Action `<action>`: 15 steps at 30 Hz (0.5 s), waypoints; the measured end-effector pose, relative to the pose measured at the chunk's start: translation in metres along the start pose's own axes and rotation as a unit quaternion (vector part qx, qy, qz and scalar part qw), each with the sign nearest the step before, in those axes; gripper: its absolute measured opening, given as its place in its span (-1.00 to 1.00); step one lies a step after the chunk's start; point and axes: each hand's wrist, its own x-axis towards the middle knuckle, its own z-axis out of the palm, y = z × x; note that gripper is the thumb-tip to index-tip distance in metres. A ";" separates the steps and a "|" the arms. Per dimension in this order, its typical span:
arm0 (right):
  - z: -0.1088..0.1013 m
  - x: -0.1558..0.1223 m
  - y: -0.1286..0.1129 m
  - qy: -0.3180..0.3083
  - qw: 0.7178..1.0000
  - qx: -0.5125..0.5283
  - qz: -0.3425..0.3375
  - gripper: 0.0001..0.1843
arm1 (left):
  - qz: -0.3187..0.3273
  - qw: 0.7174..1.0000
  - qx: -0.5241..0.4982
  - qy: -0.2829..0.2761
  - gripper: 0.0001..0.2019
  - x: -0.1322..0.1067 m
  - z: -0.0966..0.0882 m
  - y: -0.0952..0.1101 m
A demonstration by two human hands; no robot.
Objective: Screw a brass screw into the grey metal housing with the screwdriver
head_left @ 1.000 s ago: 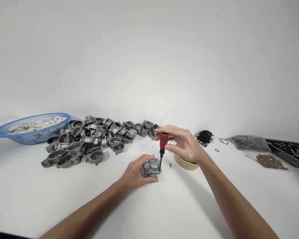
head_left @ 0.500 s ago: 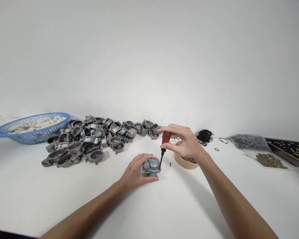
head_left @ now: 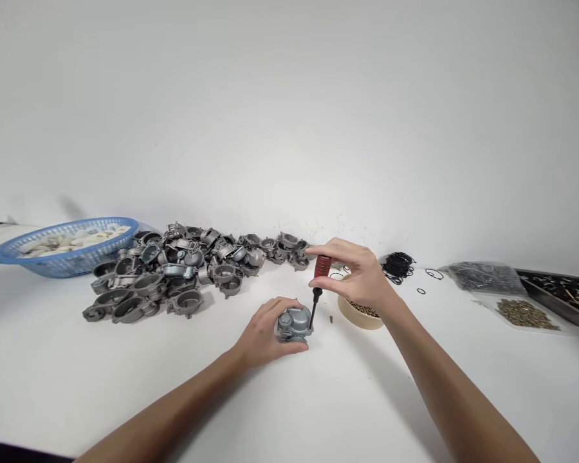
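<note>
On a white table (head_left: 125, 386) running back to a plain white wall, the left hand (head_left: 263, 334) is gripping a grey casting (head_left: 294, 323) at centre. At its 1 o'clock, the right hand (head_left: 361, 273) is pinching a red screwdriver (head_left: 318, 283), tip down on the casting. A casting pile (head_left: 183, 273) and a blue basket (head_left: 65, 247) are lying at 10 o'clock, a bowl (head_left: 359, 315) at 3.
</note>
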 end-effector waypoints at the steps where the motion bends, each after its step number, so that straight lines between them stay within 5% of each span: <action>1: 0.000 0.000 -0.001 -0.012 1.000 0.008 -0.002 -0.57 | 0.000 1.000 -0.002 0.000 -0.37 0.000 0.000 0.000; 4: 0.000 0.000 -0.002 -0.050 0.997 0.065 0.018 -0.58 | -0.003 1.000 -0.007 0.000 -0.38 0.000 0.000 0.000; 8: 0.001 0.001 -0.002 0.003 1.000 0.004 -0.011 -0.65 | -0.005 1.000 -0.008 -0.001 -0.38 0.000 0.000 0.001; 12: -0.001 0.000 -0.001 -0.065 0.994 0.081 0.038 -0.62 | -0.007 1.000 -0.011 0.001 -0.40 0.000 0.000 0.001; 15: -0.002 0.000 -0.001 -0.025 0.999 0.029 0.033 -0.61 | -0.007 1.000 -0.007 -0.001 -0.39 0.000 0.000 0.000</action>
